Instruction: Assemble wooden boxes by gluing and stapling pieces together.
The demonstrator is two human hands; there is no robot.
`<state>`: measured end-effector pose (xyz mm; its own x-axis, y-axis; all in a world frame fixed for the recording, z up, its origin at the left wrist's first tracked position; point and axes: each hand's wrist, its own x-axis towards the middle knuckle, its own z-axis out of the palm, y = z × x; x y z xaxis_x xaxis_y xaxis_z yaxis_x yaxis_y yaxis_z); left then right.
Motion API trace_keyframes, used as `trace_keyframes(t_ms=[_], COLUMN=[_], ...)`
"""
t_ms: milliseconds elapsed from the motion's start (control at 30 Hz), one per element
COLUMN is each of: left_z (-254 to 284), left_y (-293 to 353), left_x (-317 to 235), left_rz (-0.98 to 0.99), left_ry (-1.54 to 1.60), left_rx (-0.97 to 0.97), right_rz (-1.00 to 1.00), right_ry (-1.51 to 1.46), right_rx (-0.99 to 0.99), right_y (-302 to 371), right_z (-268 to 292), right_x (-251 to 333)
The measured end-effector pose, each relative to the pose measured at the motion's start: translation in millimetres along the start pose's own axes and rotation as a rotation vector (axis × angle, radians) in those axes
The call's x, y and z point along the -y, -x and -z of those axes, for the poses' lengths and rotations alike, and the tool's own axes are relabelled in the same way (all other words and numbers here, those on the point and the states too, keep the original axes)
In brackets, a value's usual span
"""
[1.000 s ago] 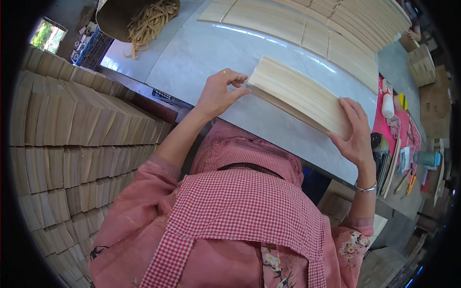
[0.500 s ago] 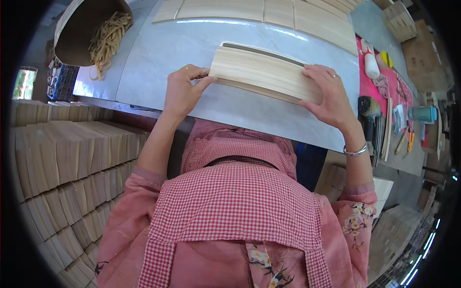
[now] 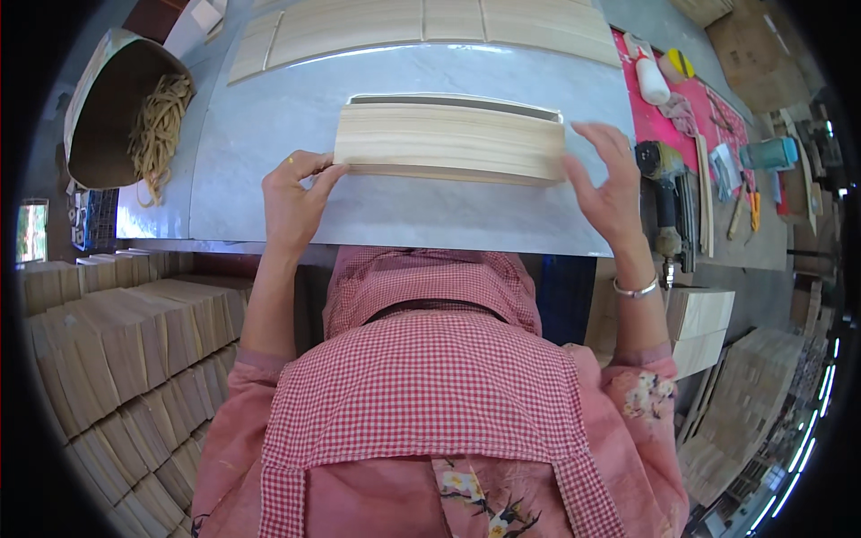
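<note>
On the grey-white table a long, pale wooden box lies crosswise in front of me, a narrow dark opening showing along its far side. My left hand pinches the near left corner of the box between thumb and fingers. By the right end, my right hand has its fingers spread, with the thumb beside the box's edge; whether the thumb touches the wood I cannot tell. Inside the box is mostly hidden by its near wall.
Flat wooden panels lie at the table's far side. A bin at left holds tan bands. On the right, a pink mat carries a white bottle and a yellow roll. Stacked boards stand lower left.
The view has shifted, and the box now lies more level across it. My right hand has loosened from the box's right end and its fingers have spread; my left keeps its pinch.
</note>
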<state>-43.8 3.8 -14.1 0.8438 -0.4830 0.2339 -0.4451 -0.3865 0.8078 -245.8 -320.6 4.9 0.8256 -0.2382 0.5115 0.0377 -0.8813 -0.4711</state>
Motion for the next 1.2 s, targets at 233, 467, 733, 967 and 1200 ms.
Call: trace_keyframes(t_ms=[233,467,733,967,1200], left_z=[-1,0,-3,-6,19], left_y=[-3,0,0,7,12], left_x=[2,0,-4,3,11], left_rz=[0.016,-0.016,-0.18,-0.15,0.152], left_ry=[-0.001,0.006,-0.129,-0.183,0.031], left_rx=[0.019,0.016,0.034,-0.047,0.08], right_rz=[-0.351,-0.437,-0.363,-0.287,-0.516], right_ry=[-0.12,-0.04,0.33,0.09,0.488], right_rx=[0.052,0.199,0.235,0.109,-0.496], right_y=[39,25,26,31,76], right_z=[4,11,3,-3,121], right_x=[7,15,25,9,-124])
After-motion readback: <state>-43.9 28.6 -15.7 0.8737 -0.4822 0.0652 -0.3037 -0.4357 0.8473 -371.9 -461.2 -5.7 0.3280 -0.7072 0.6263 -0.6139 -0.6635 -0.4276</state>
